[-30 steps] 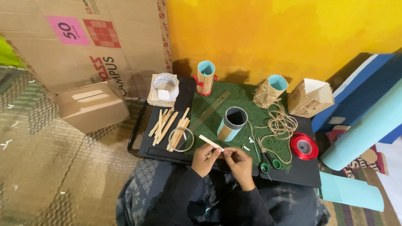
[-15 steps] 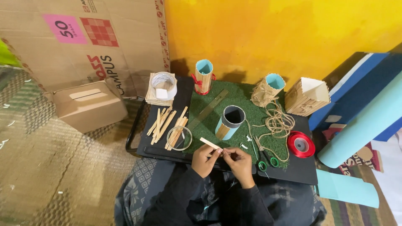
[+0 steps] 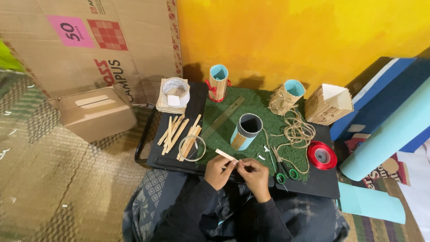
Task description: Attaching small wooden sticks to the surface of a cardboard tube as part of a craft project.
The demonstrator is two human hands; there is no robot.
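Observation:
My left hand (image 3: 218, 170) pinches one end of a flat wooden craft stick (image 3: 225, 155) at the near edge of the black tray table (image 3: 313, 186). My right hand (image 3: 254, 172) has its fingertips meeting the same end of the stick, right against the left hand's. Just beyond the hands stands a blue tube (image 3: 246, 131) partly clad with sticks, on a green grass mat (image 3: 255, 107). A loose pile of craft sticks (image 3: 179, 132) and a clear tape ring (image 3: 192, 148) lie left of the hands.
Green-handled scissors (image 3: 282, 172), jute twine (image 3: 298, 132) and a red ribbon roll (image 3: 321, 155) lie to the right. Two finished stick holders (image 3: 218, 83) (image 3: 286, 96), a stick box (image 3: 328, 104) and a tape roll (image 3: 174, 91) stand at the back. Cardboard box (image 3: 96, 113) left; blue paper rolls (image 3: 385, 134) right.
Both hands stay together on the stick with only small finger movement. The view has shifted slightly.

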